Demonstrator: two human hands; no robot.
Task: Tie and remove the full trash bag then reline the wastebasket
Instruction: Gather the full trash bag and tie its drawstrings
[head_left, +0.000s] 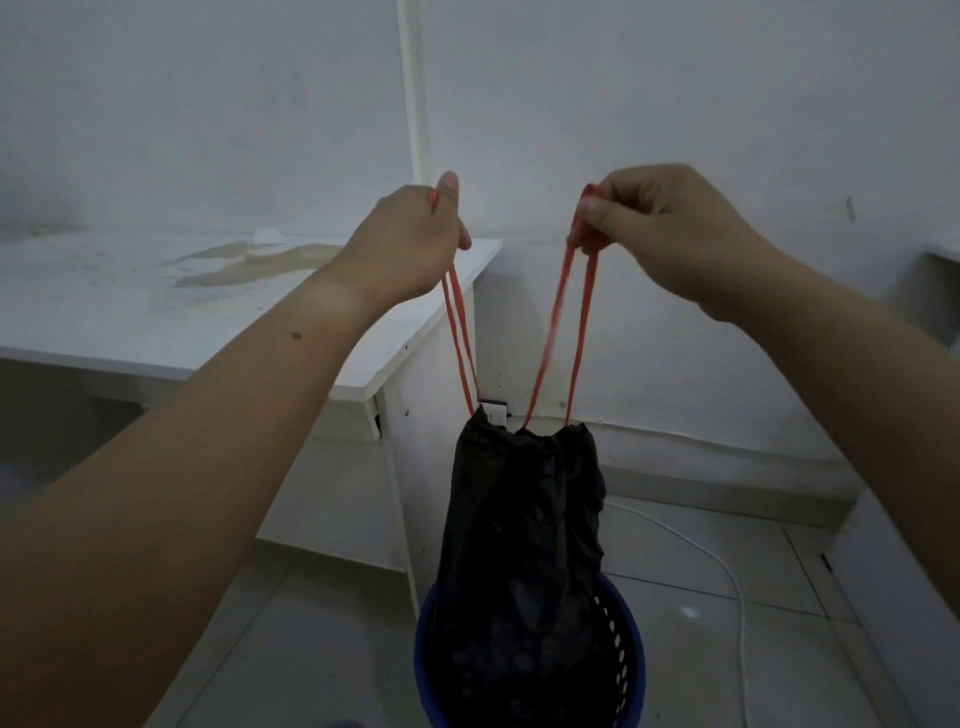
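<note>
Two red drawstring loops (460, 332), one gripped by left hand (410, 239), one by right hand (670, 228), above one black bag (524, 519).

At 6 o'clock, the lower frame edge cuts off the blue wastebasket (631, 670); we cannot see its base. The black trash bag (524, 519) is opaque: contents unknown, lower part hidden inside the basket. The right drawstring loop (550, 332) is motion-blurred. Its top vanishes inside the right hand (660, 228); the left drawstring loop (460, 332) likewise vanishes inside the left hand (410, 244). At 9 o'clock, the white table (130, 306) runs off-frame.
</note>
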